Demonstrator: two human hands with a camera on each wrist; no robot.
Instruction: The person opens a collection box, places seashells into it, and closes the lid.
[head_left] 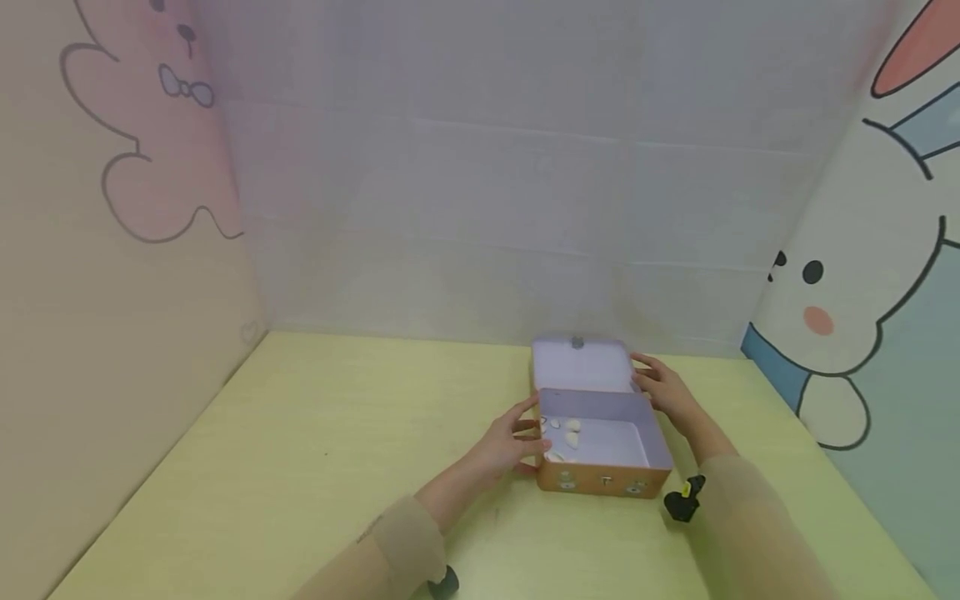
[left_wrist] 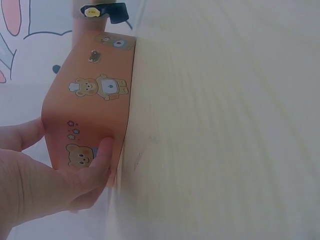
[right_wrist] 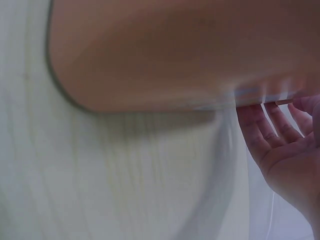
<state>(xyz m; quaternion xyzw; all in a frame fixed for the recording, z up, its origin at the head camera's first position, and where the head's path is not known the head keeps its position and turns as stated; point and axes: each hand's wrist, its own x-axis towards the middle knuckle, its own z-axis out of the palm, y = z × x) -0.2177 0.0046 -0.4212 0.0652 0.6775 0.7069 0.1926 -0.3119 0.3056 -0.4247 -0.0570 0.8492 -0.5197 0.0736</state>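
A small suitcase-shaped box point(head_left: 606, 479), orange outside with bear pictures and lavender inside, stands with its lid point(head_left: 581, 367) folded back toward the rear wall. Several small white pieces, perhaps shells point(head_left: 573, 433), lie in its left part. My left hand point(head_left: 502, 447) touches the box's left side with spread fingers; in the left wrist view its thumb point(left_wrist: 104, 155) lies against the orange wall. At the lid's right edge, my right hand point(head_left: 667, 396) touches with fairly straight fingers. The box's side point(right_wrist: 165, 60) fills much of the right wrist view and partly hides those fingertips.
The box stands on a pale yellow table point(head_left: 360, 400), right of centre. A whitish rear wall point(head_left: 450, 208) rises behind the lid. Cartoon-printed panels flank the table, with a rabbit point(head_left: 847, 292) on the right one. A black wrist device point(head_left: 682, 502) hangs by the right sleeve.
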